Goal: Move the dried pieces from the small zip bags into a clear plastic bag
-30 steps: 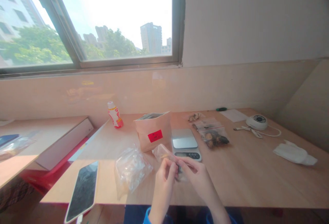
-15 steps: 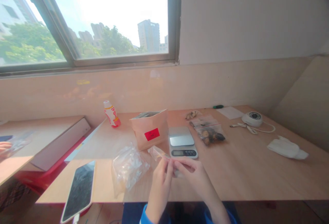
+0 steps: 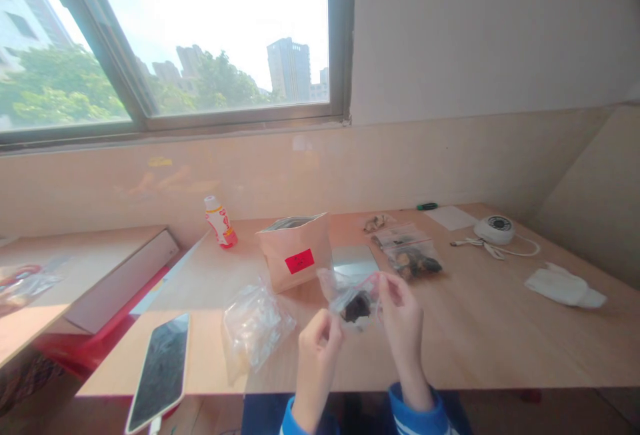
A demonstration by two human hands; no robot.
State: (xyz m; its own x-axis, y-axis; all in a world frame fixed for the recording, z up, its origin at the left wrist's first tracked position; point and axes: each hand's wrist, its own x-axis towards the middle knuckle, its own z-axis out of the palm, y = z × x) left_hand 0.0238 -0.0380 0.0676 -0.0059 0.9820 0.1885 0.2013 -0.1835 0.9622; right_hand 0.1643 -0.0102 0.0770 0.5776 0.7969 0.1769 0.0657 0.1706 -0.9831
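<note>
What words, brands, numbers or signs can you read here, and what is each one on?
No text can be read.
Red label on the tan pouch: dark marks, too blurred to read.
Bottle: red and yellow print, too small to read.
Scale: no text visible; its near part is behind the clear bag.
Phone: dark screen, no text visible.
</note>
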